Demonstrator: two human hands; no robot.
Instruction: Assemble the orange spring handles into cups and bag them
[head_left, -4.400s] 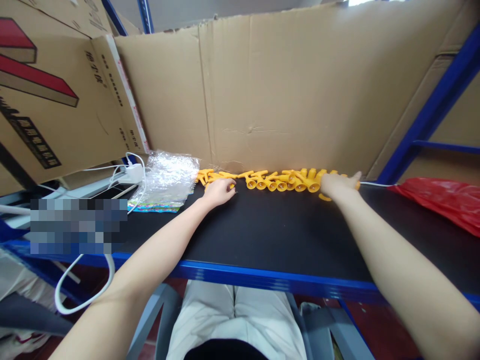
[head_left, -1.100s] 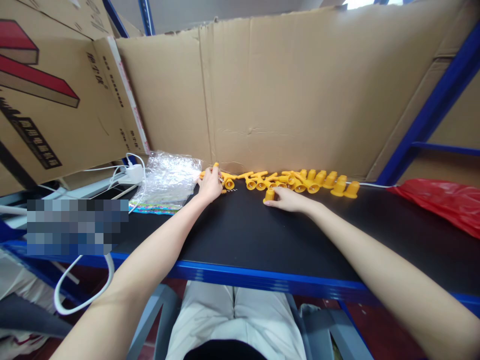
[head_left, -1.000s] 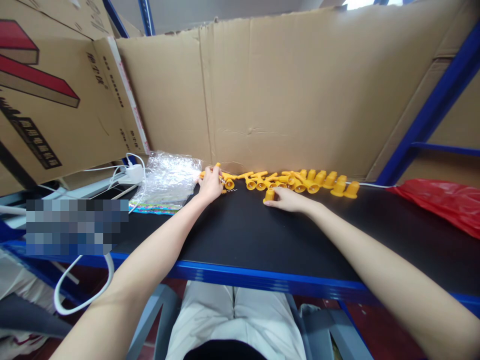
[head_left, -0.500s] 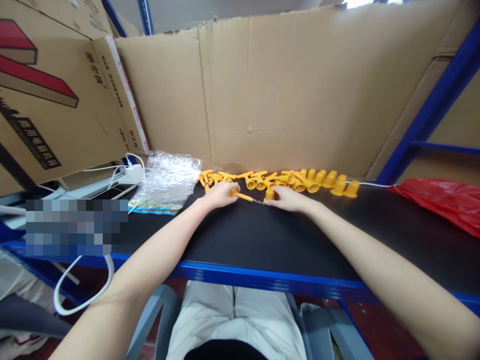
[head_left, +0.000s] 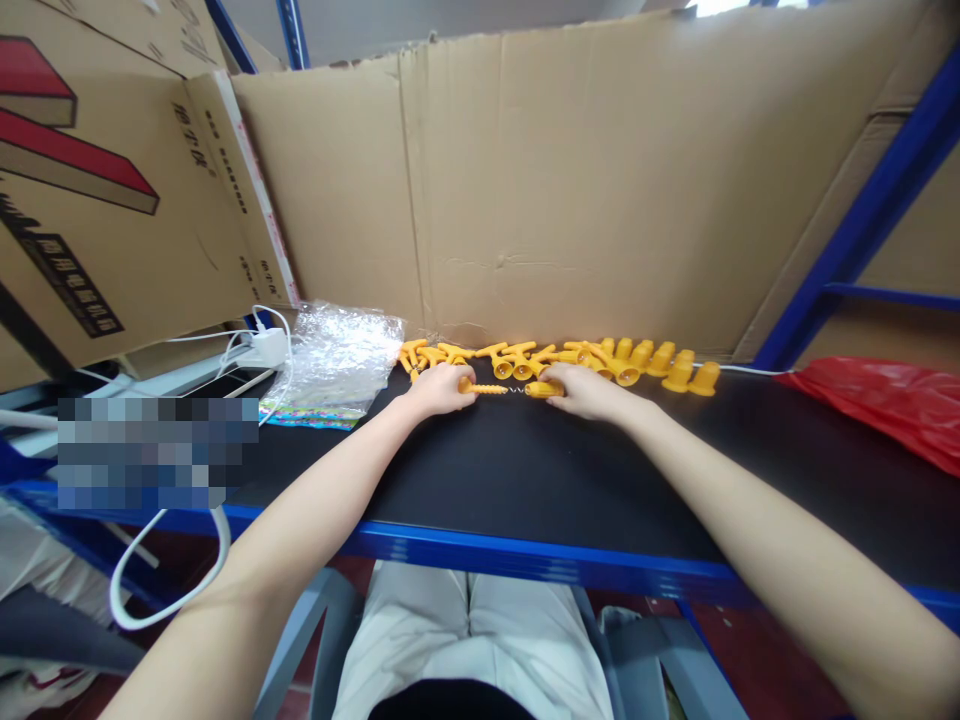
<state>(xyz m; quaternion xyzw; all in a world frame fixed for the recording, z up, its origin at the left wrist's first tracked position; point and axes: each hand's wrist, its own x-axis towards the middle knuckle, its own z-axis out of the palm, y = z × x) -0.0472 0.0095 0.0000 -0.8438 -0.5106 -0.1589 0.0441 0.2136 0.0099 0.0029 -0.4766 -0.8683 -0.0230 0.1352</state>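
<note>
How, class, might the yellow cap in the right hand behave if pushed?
The yellow cap may roll if released, being round and held sideways in the right hand. It looks like moulded plastic, so likely light and stiff. Upright, it may resist tipping: the standing caps rest on wide rims.

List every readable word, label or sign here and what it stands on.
"商用电脑机箱": dark label on the left cardboard box.
Larger characters higher on that box: too blurred to read surely.
Bold black characters at its left edge: cut off, unreadable.
Its narrow side panel: print too small.
Yellow bell-shaped cups: none readable.
</note>
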